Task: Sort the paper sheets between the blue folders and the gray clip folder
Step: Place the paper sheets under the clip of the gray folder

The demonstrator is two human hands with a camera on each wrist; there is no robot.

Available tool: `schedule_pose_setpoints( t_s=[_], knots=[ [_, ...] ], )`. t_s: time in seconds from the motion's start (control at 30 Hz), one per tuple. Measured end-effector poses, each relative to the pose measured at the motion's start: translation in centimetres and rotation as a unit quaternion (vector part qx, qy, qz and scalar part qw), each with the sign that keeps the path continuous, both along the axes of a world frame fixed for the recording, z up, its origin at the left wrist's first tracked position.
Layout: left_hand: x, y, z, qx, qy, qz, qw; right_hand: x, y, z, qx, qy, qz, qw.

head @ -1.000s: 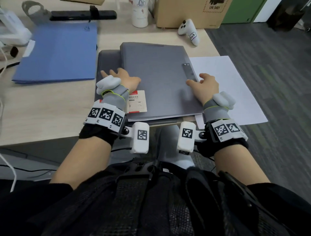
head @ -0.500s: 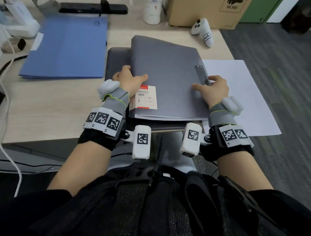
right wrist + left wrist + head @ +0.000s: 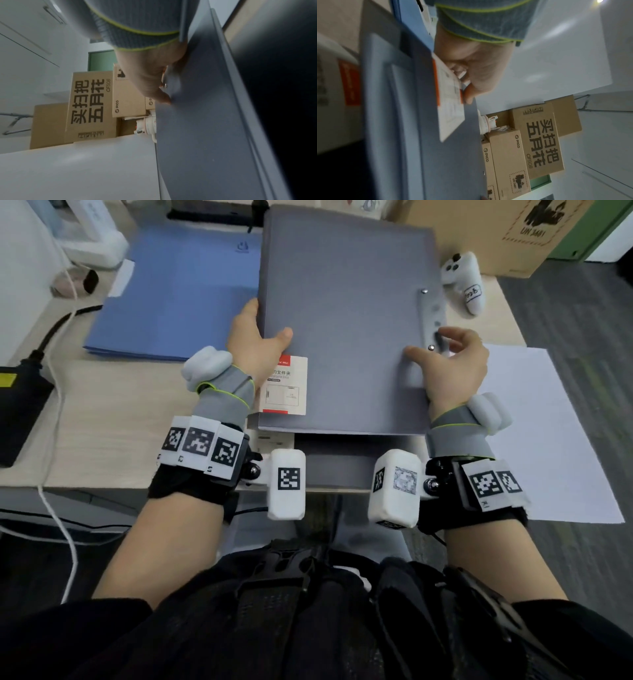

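Left hand: thumb lies on top of the gray clip folder and the fingers curl under its left edge, a pinch grip just above the white and red label. The left wrist view confirms the thumb pressed at the label's corner.

Right hand: thumb flat on the cover, fingers curled round the right edge beside the metal clip strip. Whether a fingertip is working the clip lever cannot be told.

The folder is held at both side edges, its far end tilted up off the desk and its near edge low over a second dark gray folder at the desk's front edge.

Handling, as judged: the cover looks stiff and smooth, light to moderate in weight, and likely to flex little. Grips at mid-length on both sides should control it well. The smooth face may slip under a thumb alone, so the fingers underneath matter. The clip strip is the one hard part and the likely place for a pinched finger.

Surroundings: blue folders lie stacked toward the desk's back left, just beside the raised folder's left edge. A white paper sheet overhangs the desk's right edge. A white controller sits near the back right corner, close to the folder's far right corner. A cardboard box stands behind. Open room is mainly at the front left of the desk.
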State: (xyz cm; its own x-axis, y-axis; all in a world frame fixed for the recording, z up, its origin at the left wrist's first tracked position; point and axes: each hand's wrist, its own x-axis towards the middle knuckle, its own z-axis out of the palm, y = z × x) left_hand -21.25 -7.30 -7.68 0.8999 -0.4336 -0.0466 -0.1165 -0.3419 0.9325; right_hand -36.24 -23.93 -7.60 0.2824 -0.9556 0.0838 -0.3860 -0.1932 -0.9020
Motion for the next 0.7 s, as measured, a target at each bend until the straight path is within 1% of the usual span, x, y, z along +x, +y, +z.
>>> schedule_pose_setpoints(
  t_s=[0.07, 0.2, 0.33, 0.43, 0.53, 0.7],
  knots=[
    [1.4, 0.8, 0.4, 0.033, -0.01, 0.032, 0.999, 2.2, 0.8, -0.3, 0.013, -0.01, 0.025, 1.0],
    [4.3, 2.1, -0.3, 0.069, -0.037, 0.087, 0.993, 5.1, 2.0, -0.9, 0.043, -0.008, 0.082, 0.996],
    [7.8, 4.4, -0.5, 0.108, -0.051, 0.12, 0.986, 9.1, 4.0, -1.0, 0.075, -0.024, 0.105, 0.991],
    [9.9, 5.5, -0.5, 0.114, -0.063, 0.137, 0.982, 11.5, 5.0, -1.0, 0.101, -0.027, 0.13, 0.986],
    [12.1, 6.9, -0.3, 0.176, -0.088, 0.144, 0.97, 14.2, 6.4, -0.9, 0.13, -0.028, 0.16, 0.978],
    [15.0, 8.9, -0.3, 0.216, -0.094, 0.149, 0.961, 17.7, 9.0, -1.1, 0.154, -0.016, 0.17, 0.973]
  ],
)
